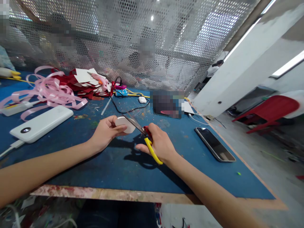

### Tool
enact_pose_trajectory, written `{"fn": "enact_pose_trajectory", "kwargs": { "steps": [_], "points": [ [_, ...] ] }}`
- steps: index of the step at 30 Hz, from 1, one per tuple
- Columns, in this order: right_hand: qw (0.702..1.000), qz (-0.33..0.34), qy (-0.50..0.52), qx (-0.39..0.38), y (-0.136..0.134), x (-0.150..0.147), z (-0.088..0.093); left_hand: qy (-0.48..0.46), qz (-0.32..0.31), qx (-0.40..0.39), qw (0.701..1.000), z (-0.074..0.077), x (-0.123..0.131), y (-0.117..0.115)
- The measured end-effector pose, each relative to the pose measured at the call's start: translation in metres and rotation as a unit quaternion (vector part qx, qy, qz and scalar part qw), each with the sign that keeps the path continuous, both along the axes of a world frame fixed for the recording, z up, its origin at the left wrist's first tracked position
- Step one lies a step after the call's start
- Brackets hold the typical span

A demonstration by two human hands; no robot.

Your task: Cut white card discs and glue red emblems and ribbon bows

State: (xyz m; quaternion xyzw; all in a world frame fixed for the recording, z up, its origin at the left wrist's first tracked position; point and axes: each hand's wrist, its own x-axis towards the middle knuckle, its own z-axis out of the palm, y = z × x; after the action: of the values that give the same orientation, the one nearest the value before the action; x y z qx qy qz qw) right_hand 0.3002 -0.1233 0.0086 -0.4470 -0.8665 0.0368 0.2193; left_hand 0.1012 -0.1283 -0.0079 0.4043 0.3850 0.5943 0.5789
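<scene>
My left hand (104, 133) pinches a small rounded white paper piece (125, 124) above the blue table (118, 164). My right hand (159, 144) grips scissors (144, 134) with red and yellow handles. The steel blades point up and left and meet the edge of the white piece. Both hands hover near the table's middle, a little apart from each other.
A white power bank (41, 123) lies at the left, pink ribbon (47, 90) and red and white paper scraps (83, 84) behind it. A phone (215, 144) lies at the right near the table edge. Cables, a small white device (142, 99) and a perforated metal screen (133, 41) stand at the back.
</scene>
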Motion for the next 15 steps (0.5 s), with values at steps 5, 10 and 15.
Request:
{"fn": "enact_pose_trajectory", "kwargs": {
  "steps": [5, 10, 15],
  "points": [
    [1.0, -0.009, -0.011, -0.011, -0.0002, 0.0006, 0.0014, 0.0, -0.001, 0.007, 1.0, 0.0008, -0.0025, 0.0013],
    [0.999, -0.018, -0.031, -0.003, 0.0, 0.0018, 0.003, 0.003, 0.002, 0.02, 1.0, 0.0013, -0.0045, 0.0035],
    [0.999, -0.023, -0.044, 0.012, 0.0003, 0.0031, 0.0055, 0.014, 0.012, 0.026, 0.999, 0.0022, -0.0063, 0.0053]
  ]
}}
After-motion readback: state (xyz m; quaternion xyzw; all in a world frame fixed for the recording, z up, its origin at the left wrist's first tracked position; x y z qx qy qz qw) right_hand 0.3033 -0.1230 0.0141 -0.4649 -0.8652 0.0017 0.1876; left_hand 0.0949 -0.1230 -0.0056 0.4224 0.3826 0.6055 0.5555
